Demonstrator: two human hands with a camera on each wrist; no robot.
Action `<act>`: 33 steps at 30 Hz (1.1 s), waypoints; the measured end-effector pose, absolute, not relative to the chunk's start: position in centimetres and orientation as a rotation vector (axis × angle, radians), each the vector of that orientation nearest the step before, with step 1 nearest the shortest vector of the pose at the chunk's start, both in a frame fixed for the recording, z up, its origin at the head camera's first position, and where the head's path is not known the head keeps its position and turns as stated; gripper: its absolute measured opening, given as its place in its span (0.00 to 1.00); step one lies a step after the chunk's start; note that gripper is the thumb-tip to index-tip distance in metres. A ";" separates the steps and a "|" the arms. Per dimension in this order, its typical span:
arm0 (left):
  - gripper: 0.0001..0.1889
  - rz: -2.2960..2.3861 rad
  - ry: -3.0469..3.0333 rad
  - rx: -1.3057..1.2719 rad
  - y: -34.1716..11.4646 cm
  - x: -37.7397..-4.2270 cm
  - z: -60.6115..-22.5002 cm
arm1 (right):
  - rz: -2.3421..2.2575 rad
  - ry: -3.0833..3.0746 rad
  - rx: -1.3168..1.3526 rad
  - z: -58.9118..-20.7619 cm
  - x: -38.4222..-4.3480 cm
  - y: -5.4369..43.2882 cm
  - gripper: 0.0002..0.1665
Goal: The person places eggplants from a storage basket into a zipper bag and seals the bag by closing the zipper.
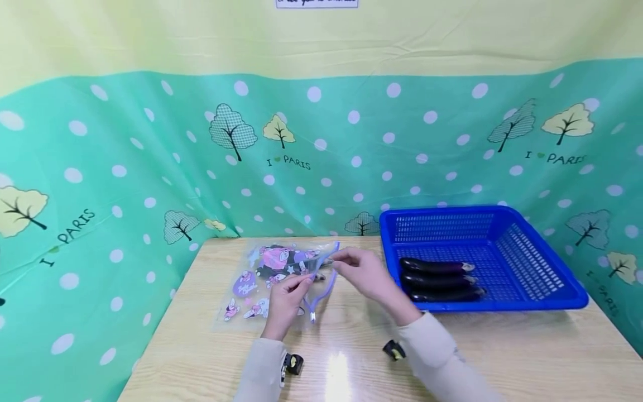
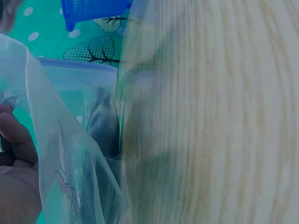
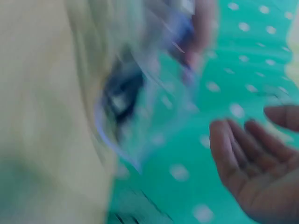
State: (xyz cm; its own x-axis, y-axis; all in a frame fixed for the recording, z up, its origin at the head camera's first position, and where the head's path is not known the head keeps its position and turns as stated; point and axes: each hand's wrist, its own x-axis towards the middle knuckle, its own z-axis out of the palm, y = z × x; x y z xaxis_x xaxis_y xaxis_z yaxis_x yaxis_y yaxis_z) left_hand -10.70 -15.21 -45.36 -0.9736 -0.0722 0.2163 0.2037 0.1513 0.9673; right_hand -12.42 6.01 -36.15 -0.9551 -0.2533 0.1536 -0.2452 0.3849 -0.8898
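Observation:
A clear zip bag [image 1: 251, 287] printed with pink and purple cartoon figures lies on the table, its purple-edged mouth spread apart toward the right. Inside it are dark eggplants; one eggplant [image 2: 103, 126] shows through the plastic in the left wrist view. My left hand [image 1: 287, 301] pinches the near lip of the mouth between thumb and fingers. Beside the far lip is my right hand [image 1: 364, 273], its fingers loosely bent. The right wrist view has that hand's fingers [image 3: 247, 149] apart from the plastic, with nothing between them and the thumb.
A blue plastic basket [image 1: 482, 306] stands to the right, holding three eggplants [image 1: 437, 280] along its left side. Behind the wooden table [image 1: 196, 357] hangs a green polka-dot cloth [image 1: 301, 209]. Small black devices hang at both wrists.

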 end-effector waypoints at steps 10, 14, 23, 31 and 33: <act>0.07 -1.903 -2.215 -0.104 -15.4 -10.9 -45.5 | -1.306 2.581 -0.698 -33.2 -15.2 19.0 0.18; 0.07 -1.912 -2.236 -0.068 -15.2 -10.7 -45.4 | -1.145 2.584 -0.622 -33.8 -17.0 23.7 0.26; 0.07 -1.931 -2.247 -0.062 -14.2 -10.0 -43.9 | -0.785 2.576 -0.511 -34.6 -18.5 29.0 0.34; 0.07 -1.944 -2.252 -0.090 -14.3 -10.3 -44.9 | -0.420 2.676 -0.691 -32.3 -19.7 28.8 0.33; 0.07 -1.944 -2.265 -0.084 -14.1 -10.4 -44.8 | -0.363 2.692 -0.712 -32.7 -20.5 28.8 0.34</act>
